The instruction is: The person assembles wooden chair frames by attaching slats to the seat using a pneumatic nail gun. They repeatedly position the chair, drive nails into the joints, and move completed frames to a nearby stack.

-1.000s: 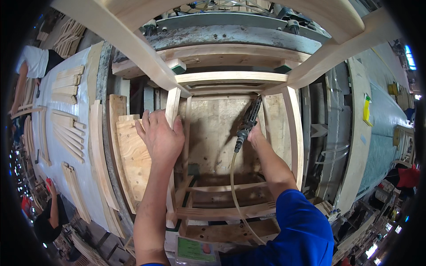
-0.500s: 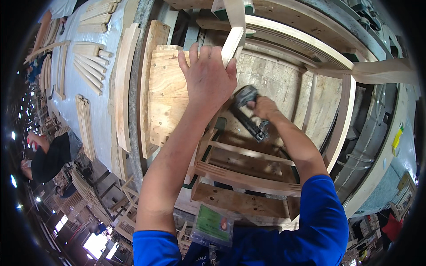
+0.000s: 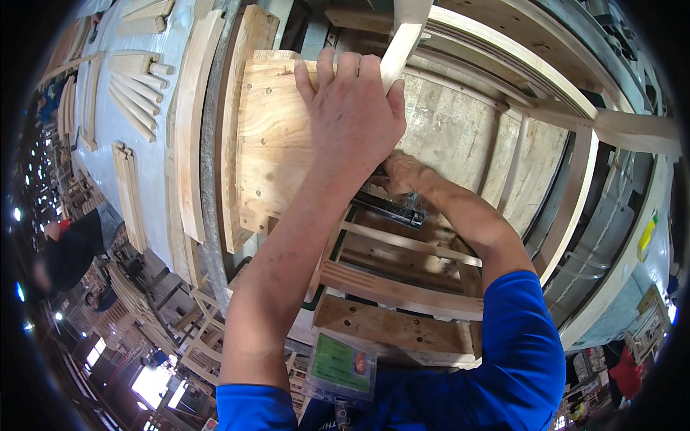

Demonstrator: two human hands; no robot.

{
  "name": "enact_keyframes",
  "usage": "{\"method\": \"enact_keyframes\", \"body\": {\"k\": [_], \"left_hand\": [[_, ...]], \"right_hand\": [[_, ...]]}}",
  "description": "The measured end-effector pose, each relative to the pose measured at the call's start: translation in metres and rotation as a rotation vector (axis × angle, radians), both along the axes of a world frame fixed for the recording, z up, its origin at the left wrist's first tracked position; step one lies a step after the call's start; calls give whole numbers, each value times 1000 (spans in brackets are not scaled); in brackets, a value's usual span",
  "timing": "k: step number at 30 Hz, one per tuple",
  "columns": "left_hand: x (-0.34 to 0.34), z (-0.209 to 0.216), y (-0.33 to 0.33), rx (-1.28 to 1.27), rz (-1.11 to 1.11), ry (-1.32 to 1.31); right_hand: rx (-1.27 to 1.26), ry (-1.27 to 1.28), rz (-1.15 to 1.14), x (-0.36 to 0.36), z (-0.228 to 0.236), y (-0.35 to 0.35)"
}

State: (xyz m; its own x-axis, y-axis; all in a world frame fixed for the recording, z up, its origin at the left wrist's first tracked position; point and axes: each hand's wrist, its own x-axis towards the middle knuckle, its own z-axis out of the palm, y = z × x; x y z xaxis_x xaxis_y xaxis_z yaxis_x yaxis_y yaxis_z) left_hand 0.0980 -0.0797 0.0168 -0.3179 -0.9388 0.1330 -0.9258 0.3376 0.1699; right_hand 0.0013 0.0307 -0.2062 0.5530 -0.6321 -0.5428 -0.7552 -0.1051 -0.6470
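My left hand (image 3: pixel 356 108) grips the end of a pale rail of the wooden chair-like frame (image 3: pixel 571 201). Its fingers curl over the far side and its thumb lies along the rail's right side. Under and beside that hand is a thick drilled wooden block (image 3: pixel 273 136). My right hand (image 3: pixel 406 174) is closed round the handle of a black nail gun (image 3: pixel 392 210), inside the frame just below my left hand. The gun's head is hidden behind my left wrist; its long magazine points to the lower right.
A slatted crosspiece (image 3: pixel 402 287) and a drilled plank (image 3: pixel 392 323) lie nearer me. At left, a covered table (image 3: pixel 162 187) bears several wooden sticks (image 3: pixel 136 97) beyond a metal edge (image 3: pixel 210 144). Another person (image 3: pixel 75 248) stands there. A clear hose (image 3: pixel 586 262) runs at right.
My right hand has brought the nail gun left and in under my left wrist, against the frame. My left hand keeps its hold. The whole view has shifted slightly.
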Motion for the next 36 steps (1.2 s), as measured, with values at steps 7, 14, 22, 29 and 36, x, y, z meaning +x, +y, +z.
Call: {"method": "enact_keyframes", "body": {"k": [7,14,22,29,36], "left_hand": [[-1,-1,2,-35,-6,-17],[3,-9,1,-198,-42,37],[6,-13,3,-220,-50,73],[2,-6,4,-193,-59,67],[2,7,1,-324,-42,-5]], "right_hand": [[148,115,-33,-5,6,0],[-50,489,588,-65,66,-26],[-10,662,978,-94,59,27],[42,733,981,-92,35,59],[78,699,977,-85,25,53]]}}
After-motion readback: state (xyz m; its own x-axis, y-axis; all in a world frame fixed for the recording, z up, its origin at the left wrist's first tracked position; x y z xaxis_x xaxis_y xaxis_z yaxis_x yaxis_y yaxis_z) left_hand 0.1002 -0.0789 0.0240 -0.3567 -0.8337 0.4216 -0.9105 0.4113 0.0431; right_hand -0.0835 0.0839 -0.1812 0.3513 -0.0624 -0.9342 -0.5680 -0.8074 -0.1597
